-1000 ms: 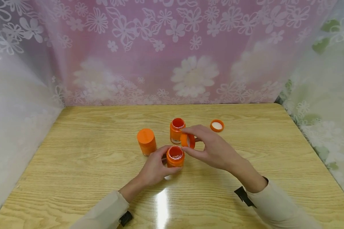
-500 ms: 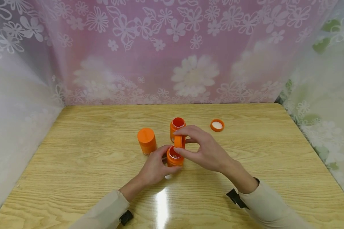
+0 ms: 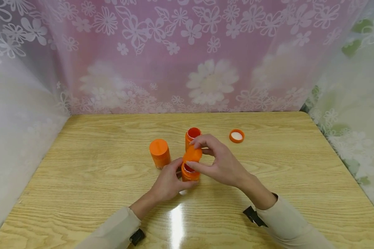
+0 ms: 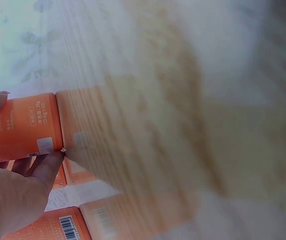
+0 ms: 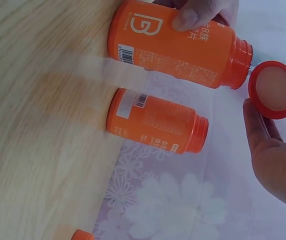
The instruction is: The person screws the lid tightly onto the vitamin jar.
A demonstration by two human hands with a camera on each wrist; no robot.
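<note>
My left hand (image 3: pixel 168 183) grips an uncapped orange pill bottle (image 3: pixel 190 175) that stands upright on the table. In the right wrist view this bottle (image 5: pixel 178 42) shows a white logo and a torn seal round its mouth. Above its mouth my right hand (image 3: pixel 222 164) pinches a tilted orange screw cap (image 3: pixel 193 154) by the rim. The cap's pale liner (image 5: pixel 275 89) faces the right wrist camera, and the cap stands apart from the bottle there. Just behind is a second uncapped bottle (image 3: pixel 193 133), partly covered by the cap and fingers in the head view.
A third orange bottle (image 3: pixel 159 152), its cap on, stands left of the held one. Toward the back right, another orange cap (image 3: pixel 237 136) lies liner up on the wooden table (image 3: pixel 90 193). Floral curtains (image 3: pixel 212 83) hang behind and at both sides.
My right hand has moved left with the cap, from beside the bottle to over its mouth. It has turned the cap from upright toward liner down. The left hand stays put.
</note>
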